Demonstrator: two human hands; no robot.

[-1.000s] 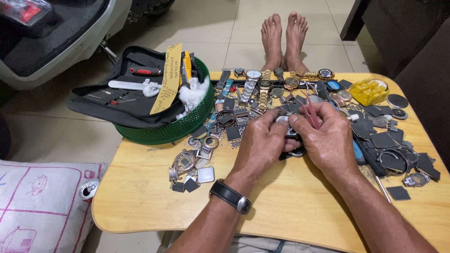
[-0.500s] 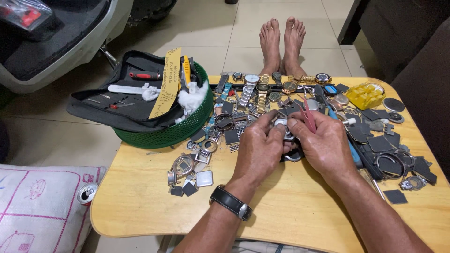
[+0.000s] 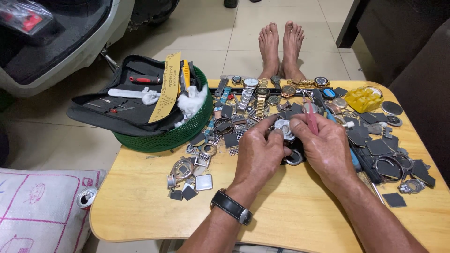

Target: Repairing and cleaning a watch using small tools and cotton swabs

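Watch case (image 3: 284, 127) gripped in left hand (image 3: 259, 154), pink tweezers (image 3: 311, 119) pinched in right hand (image 3: 323, 147).
Frame centre, over cluttered worktop (image 3: 140, 206): slip risk, small part likely lost among loose parts.

watch case (image 3: 284, 127): mostly covered by fingers of both hands, only its top shows
left hand (image 3: 260, 152): fingertips curl out of sight behind the case
right hand (image 3: 323, 149): hides the parts beneath it; its grip on the pink tool (image 3: 311, 119) can't be made out
dark ring part (image 3: 294, 158): half hidden between the hands
scooter (image 3: 56, 42): cut off by top and left edges
cushion (image 3: 40, 211): cut off at bottom left
tool pouch (image 3: 122, 105): small tools too small to tell
desk (image 3: 154, 206): near edge cut off by the forearms
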